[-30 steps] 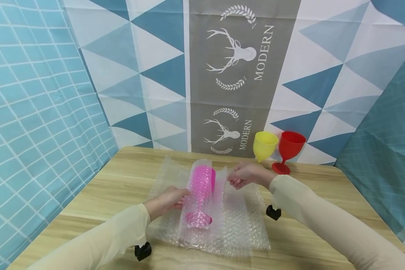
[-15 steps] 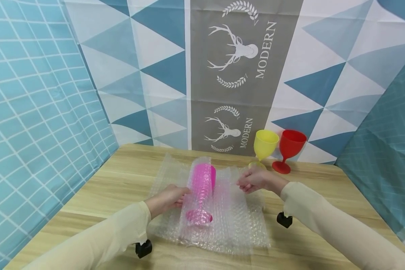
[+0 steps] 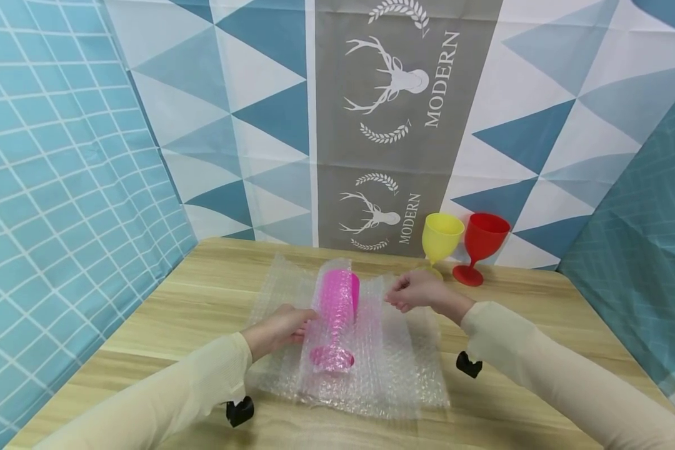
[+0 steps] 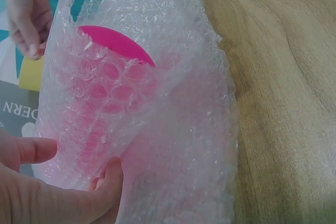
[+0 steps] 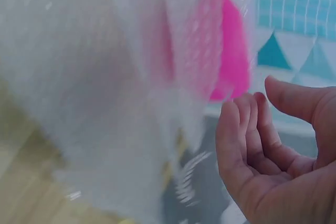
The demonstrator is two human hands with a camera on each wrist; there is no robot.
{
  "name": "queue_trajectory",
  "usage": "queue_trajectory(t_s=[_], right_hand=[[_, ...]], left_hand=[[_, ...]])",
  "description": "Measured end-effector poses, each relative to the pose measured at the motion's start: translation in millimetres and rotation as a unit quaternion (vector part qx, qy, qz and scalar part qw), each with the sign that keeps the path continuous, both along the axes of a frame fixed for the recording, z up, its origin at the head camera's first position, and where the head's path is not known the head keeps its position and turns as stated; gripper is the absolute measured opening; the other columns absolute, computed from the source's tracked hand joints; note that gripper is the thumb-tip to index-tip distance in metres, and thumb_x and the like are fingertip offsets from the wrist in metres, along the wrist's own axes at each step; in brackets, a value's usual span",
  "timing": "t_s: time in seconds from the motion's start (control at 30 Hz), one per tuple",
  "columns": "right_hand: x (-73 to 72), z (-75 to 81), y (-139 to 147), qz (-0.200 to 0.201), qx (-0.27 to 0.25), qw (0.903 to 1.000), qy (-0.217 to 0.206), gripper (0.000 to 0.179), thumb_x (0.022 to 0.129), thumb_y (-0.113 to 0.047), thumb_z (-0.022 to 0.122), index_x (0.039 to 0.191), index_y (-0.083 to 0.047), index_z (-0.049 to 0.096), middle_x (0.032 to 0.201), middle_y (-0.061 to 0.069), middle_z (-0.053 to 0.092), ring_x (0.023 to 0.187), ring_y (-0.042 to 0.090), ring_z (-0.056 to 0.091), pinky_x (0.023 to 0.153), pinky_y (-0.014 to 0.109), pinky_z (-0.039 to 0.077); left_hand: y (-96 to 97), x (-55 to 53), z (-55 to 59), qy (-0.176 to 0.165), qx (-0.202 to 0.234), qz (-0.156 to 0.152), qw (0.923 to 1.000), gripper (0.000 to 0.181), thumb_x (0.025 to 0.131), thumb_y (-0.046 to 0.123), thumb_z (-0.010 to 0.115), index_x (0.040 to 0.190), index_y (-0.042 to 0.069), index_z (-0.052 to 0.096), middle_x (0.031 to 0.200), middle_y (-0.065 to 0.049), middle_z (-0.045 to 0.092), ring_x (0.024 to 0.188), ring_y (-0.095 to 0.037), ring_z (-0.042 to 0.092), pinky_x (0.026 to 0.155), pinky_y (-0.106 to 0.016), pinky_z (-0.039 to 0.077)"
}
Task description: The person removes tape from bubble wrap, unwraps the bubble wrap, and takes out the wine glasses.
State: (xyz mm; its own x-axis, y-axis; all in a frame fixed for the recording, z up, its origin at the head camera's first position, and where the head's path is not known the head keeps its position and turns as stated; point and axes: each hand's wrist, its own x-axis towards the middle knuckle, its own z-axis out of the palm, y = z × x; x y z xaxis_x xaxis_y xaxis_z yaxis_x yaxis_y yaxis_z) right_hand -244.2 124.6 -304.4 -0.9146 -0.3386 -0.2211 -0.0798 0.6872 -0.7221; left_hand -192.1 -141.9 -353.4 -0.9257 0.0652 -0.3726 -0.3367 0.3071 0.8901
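A pink goblet (image 3: 330, 300) lies on its side on a sheet of bubble wrap (image 3: 399, 375), with a layer folded over most of it. Part of its pink rim (image 4: 121, 43) shows bare in the left wrist view. My left hand (image 3: 278, 330) holds the folded layer along its left edge, thumb on one side and fingers on the other. To the right of the goblet my right hand (image 3: 419, 292) hovers over the wrap's far right part. In the right wrist view that hand (image 5: 273, 150) has loosely bent fingers and a gap to the thumb, with nothing between them.
Behind the right hand stand a yellow goblet (image 3: 442, 239) and a red goblet (image 3: 485, 240), upright near the wooden table's (image 3: 174, 337) back edge. A patterned cloth (image 3: 371, 125) hangs close behind the table, and a blue checked cloth (image 3: 79, 187) borders its left side.
My right hand has let go of the wrap's right flap, moved right, then drifted slightly back left. The flap has sunk lower beside the pink goblet. My left hand has stayed nearly still.
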Motion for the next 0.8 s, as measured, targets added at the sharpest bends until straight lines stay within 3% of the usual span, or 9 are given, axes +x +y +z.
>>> queue_trajectory(t_s=[0.1,0.2,0.33,0.43,0.57,0.8], right_hand=[[11.8,4.8,-16.1,0.046,0.043,0.9957,0.069,0.011,0.083,-0.015,0.073,0.088,-0.005,0.071,0.078,0.004,0.070,0.067,0.009,0.063,0.067,0.025,0.058],[22.5,4.6,-29.7,0.120,0.065,0.9831,0.122,0.008,0.078,-0.010,0.075,0.084,-0.006,0.072,0.078,0.004,0.072,0.069,0.008,0.064,0.065,0.020,0.056],[30.6,-0.3,-40.9,0.176,0.081,0.9694,0.150,0.010,0.074,-0.003,0.075,0.083,-0.002,0.071,0.078,0.005,0.072,0.070,0.005,0.063,0.064,0.014,0.054],[32.4,-4.0,-44.2,0.176,0.110,0.9654,0.158,0.012,0.071,-0.001,0.076,0.082,-0.002,0.071,0.075,0.005,0.070,0.067,0.006,0.060,0.062,0.014,0.051],[32.5,-5.9,-43.7,0.166,0.158,0.9616,0.150,0.016,0.068,-0.006,0.080,0.080,-0.003,0.070,0.072,0.003,0.067,0.066,0.008,0.056,0.060,0.017,0.048],[30.3,-13.2,-36.3,0.138,0.192,0.9654,0.109,0.017,0.067,-0.010,0.083,0.076,-0.005,0.070,0.070,0.000,0.064,0.066,0.009,0.054,0.058,0.019,0.047]], left_hand=[[0.6,-0.1,-0.2,0.000,-0.002,0.003,1.0000,0.047,0.090,0.015,0.056,0.124,-0.015,0.045,0.113,-0.021,0.052,0.090,-0.019,0.054,0.093,-0.034,0.055],[0.9,-0.5,-0.1,0.001,-0.002,0.005,1.0000,0.044,0.090,0.015,0.056,0.122,-0.014,0.047,0.107,-0.016,0.052,0.088,-0.018,0.054,0.090,-0.033,0.056],[1.1,-1.5,-0.3,0.002,-0.004,0.003,1.0000,0.045,0.090,0.015,0.055,0.123,-0.014,0.047,0.112,-0.019,0.053,0.095,-0.022,0.058,0.093,-0.035,0.055],[0.9,-2.4,-1.4,-0.001,-0.009,0.002,1.0000,0.046,0.090,0.016,0.055,0.124,-0.014,0.047,0.117,-0.021,0.053,0.101,-0.025,0.059,0.095,-0.037,0.054],[0.9,-3.0,-3.0,-0.001,-0.009,0.003,1.0000,0.043,0.090,0.017,0.055,0.122,-0.012,0.049,0.112,-0.017,0.054,0.096,-0.021,0.058,0.094,-0.035,0.055],[2.6,-0.3,-3.2,0.003,-0.006,0.007,1.0000,0.047,0.090,0.016,0.056,0.125,-0.015,0.045,0.115,-0.021,0.053,0.096,-0.022,0.058,0.096,-0.037,0.054]])
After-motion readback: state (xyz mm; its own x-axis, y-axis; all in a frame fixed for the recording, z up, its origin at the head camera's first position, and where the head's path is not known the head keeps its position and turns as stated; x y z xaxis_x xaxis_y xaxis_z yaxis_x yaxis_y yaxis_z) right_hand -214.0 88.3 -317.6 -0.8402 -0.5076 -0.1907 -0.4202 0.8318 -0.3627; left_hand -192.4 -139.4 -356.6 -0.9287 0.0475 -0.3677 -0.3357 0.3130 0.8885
